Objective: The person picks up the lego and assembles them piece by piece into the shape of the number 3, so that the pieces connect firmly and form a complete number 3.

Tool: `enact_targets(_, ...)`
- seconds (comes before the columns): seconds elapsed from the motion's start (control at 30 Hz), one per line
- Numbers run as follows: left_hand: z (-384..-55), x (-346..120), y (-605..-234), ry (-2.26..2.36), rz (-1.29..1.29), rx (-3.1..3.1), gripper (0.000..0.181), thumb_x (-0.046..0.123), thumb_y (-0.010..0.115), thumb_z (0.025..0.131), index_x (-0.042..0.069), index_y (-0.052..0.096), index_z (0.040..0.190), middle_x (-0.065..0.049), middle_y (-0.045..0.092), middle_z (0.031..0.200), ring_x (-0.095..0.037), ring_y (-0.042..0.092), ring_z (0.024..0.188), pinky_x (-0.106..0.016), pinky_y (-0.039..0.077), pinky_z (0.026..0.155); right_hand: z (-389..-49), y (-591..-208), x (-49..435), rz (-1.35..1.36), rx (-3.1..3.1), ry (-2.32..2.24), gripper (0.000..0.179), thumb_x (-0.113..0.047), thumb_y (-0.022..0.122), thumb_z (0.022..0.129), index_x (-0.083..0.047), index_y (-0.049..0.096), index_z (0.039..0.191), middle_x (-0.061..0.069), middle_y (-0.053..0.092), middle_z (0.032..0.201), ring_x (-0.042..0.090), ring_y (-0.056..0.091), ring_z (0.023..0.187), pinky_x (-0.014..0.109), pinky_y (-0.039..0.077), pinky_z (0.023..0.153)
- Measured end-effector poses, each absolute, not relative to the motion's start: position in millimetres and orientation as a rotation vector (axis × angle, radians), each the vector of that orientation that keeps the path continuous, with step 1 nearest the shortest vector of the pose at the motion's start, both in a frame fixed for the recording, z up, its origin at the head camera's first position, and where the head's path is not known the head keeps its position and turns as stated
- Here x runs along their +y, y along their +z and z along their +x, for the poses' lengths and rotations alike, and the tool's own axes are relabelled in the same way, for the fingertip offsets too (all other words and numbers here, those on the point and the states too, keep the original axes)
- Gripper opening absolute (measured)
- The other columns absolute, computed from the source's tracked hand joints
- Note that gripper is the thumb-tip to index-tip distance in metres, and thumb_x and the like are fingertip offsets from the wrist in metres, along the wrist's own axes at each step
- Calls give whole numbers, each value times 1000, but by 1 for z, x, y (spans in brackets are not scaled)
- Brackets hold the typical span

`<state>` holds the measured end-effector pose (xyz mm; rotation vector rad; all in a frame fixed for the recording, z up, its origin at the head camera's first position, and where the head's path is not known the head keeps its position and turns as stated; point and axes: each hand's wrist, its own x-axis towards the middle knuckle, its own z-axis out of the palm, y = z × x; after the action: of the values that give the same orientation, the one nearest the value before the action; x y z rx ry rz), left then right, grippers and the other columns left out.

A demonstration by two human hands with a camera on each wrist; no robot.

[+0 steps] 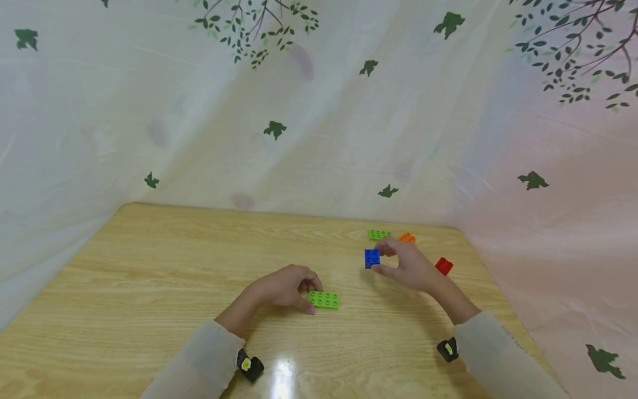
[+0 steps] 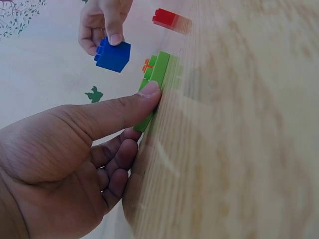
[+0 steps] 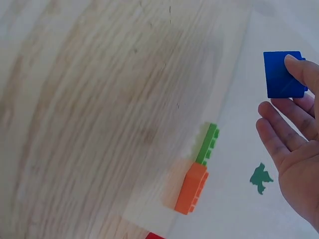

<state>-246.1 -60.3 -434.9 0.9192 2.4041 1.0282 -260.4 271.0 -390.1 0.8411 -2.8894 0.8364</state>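
My left hand (image 1: 291,287) pinches one end of a flat green building brick (image 1: 326,300) between thumb and fingers, low over the wooden table. Its studs face up in the head view. My right hand (image 1: 410,265) grips a blue square building brick (image 1: 371,258) by its sides, raised above the tabletop. In the right wrist view the thumb lies on the flat side of the blue brick (image 3: 281,77), while the lower fingers extend loosely. The left wrist view shows the blue brick (image 2: 113,55) beyond the green one (image 2: 158,72).
Behind my right hand lie a second green brick (image 1: 379,235) and an orange brick (image 1: 407,238). A red brick (image 1: 444,266) sits right of that hand, near the table's right edge. A cloth (image 1: 319,155) printed with leaves hangs along the back of the wooden table (image 1: 149,266).
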Motion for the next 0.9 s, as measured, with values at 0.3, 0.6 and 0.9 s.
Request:
enact_targets(0.3, -247, -59, -437, 1035, 924, 2398, 33, 20, 91, 80, 18, 71, 106, 10, 64, 98, -11, 58, 91, -32, 49, 86, -245, -390, 259, 916, -2866, 992, 43, -29, 80, 91, -10, 60, 123, -1, 68, 115, 26, 68, 108, 51, 54, 94)
enact_targets(0.6, -247, -59, -436, 1030, 909, 2398, 33, 20, 91, 79, 18, 71, 106, 10, 64, 99, -12, 57, 92, -33, 49, 87, -235, -390, 246, 996, -2875, 1060, 43, -31, 78, 93, -8, 60, 125, 0, 68, 114, 25, 68, 107, 53, 52, 95)
enact_targets(0.9, -245, -60, -434, 1021, 935, 2402, 35, 21, 91, 80, 15, 71, 109, 8, 64, 102, -12, 57, 93, -33, 49, 87, -229, -394, 238, 1046, -2871, 1097, 42, -30, 78, 93, -9, 60, 125, -1, 69, 114, 21, 67, 106, 53, 52, 95)
